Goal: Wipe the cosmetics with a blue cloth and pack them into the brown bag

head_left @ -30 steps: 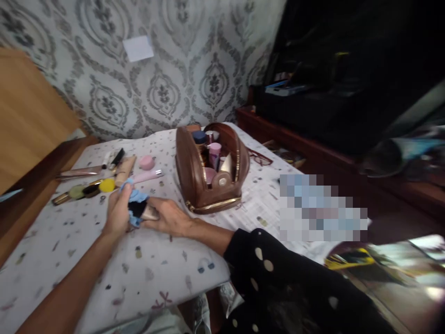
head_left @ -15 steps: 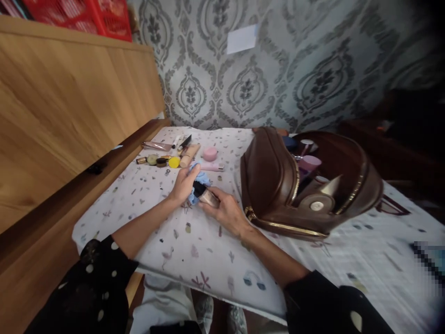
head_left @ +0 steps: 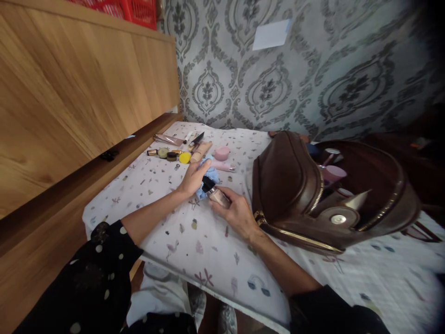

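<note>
My left hand [head_left: 193, 177] is closed on a light blue cloth [head_left: 209, 176], pressed around the black cap of a small beige bottle [head_left: 218, 196]. My right hand [head_left: 234, 214] grips that bottle near its base. Both hands rest low over the patterned white tablecloth [head_left: 194, 241], just left of an open brown leather cosmetic bag [head_left: 288, 181].
Beyond my hands lie several cosmetics: a yellow lid [head_left: 184, 157], a pink jar [head_left: 221, 152], a pink tube [head_left: 223, 166], a beige tube [head_left: 200, 151] and pencils. The bag holds jars and tubes. A wooden headboard [head_left: 69, 106] runs along the left. Patterned wallpaper stands behind.
The camera has swung left, so the bag now sits at the right. My hands keep hold of the cloth and bottle; the cloth has shifted slightly over the cap.
</note>
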Available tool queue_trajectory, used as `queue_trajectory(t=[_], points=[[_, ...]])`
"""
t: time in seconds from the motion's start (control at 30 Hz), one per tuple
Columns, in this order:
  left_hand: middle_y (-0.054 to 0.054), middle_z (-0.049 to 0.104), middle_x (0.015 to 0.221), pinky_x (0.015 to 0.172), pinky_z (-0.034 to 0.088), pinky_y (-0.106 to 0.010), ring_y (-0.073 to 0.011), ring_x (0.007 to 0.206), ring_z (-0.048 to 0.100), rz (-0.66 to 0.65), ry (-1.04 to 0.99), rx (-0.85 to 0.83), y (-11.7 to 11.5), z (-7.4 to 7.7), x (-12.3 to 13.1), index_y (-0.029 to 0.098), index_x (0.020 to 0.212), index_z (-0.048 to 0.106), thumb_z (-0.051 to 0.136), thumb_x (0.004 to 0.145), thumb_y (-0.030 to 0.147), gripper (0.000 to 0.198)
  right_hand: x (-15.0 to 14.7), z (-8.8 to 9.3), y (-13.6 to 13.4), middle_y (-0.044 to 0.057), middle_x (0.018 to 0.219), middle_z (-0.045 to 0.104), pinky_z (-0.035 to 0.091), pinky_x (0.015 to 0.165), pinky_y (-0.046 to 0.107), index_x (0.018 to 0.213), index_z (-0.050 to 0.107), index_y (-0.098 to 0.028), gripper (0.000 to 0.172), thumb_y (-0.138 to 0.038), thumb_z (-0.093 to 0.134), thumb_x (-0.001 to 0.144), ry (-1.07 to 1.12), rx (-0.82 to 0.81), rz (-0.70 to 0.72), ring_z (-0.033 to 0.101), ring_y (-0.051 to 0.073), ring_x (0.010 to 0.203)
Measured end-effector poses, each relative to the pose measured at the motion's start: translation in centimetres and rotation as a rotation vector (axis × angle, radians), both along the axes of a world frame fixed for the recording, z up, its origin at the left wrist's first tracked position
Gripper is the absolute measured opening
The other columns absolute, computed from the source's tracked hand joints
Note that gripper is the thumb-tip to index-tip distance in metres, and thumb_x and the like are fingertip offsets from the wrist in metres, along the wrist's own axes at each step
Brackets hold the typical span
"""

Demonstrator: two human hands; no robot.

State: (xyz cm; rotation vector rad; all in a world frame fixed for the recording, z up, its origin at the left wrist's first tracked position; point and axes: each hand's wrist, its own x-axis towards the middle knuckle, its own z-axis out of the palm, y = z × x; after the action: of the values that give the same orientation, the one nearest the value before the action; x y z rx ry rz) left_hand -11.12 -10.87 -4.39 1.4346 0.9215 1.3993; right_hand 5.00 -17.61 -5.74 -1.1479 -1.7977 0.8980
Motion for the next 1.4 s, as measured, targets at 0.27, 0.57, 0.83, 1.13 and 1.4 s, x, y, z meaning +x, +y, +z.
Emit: queue_trajectory(t=[0.27,0.57,0.83,1.13,1.4], points=[[0.003,0.051,0.061,0.058,0.041,-0.024,-0.0094,0.057,0.047,-0.035,0.023,0.007,-0.4,-0.8,0.3,0.017,0.065,0.052,0.061,0.086,0.061,0.049,0.0,-0.4,0.1,0.005,0.096,0.075,0.05,0.081,0.035,0.113,0.07,-0.014,0.043,-0.038,0.068,0.076,-0.007,-0.013,-0.003,0.065,0.024,0.087],[0.002,0.053,0.062,0.061,0.041,-0.024,-0.0111,0.061,0.048,-0.023,0.066,0.028,-1.0,-0.2,0.6,0.017,0.065,0.054,0.058,0.087,0.063,0.051,-0.1,-0.5,0.2,0.005,0.092,0.073,0.049,0.078,0.034,0.111,0.069,-0.014,0.043,-0.04,0.068,0.076,0.022,-0.01,-0.017,0.064,0.022,0.082],[-0.002,0.065,0.071,0.054,0.044,-0.024,-0.0126,0.057,0.058,0.112,-0.008,-0.023,0.4,1.2,-0.7,0.016,0.088,0.066,0.053,0.086,0.071,0.056,0.0,0.0,0.2,0.002,0.078,0.065,0.045,0.068,0.03,0.101,0.068,-0.015,0.04,-0.043,0.066,0.074,0.002,0.017,-0.12,0.056,0.019,0.071],[-0.006,0.069,0.088,0.081,0.047,-0.029,-0.0188,0.086,0.064,-0.138,0.656,0.407,-1.7,2.3,-0.7,0.015,0.088,0.066,0.045,0.098,0.047,0.039,0.1,0.1,0.1,0.001,0.076,0.066,0.045,0.067,0.03,0.096,0.069,-0.016,0.034,-0.041,0.065,0.073,0.004,-0.019,-0.121,0.057,0.02,0.071],[0.003,0.048,0.062,0.062,0.038,-0.025,-0.013,0.063,0.05,-0.018,0.652,0.42,-1.4,1.7,-0.6,0.018,0.069,0.049,0.044,0.099,0.044,0.04,0.2,-1.1,0.7,0.008,0.109,0.066,0.048,0.091,0.042,0.12,0.06,-0.021,0.059,-0.035,0.078,0.065,0.053,0.072,-0.054,0.062,0.027,0.1]])
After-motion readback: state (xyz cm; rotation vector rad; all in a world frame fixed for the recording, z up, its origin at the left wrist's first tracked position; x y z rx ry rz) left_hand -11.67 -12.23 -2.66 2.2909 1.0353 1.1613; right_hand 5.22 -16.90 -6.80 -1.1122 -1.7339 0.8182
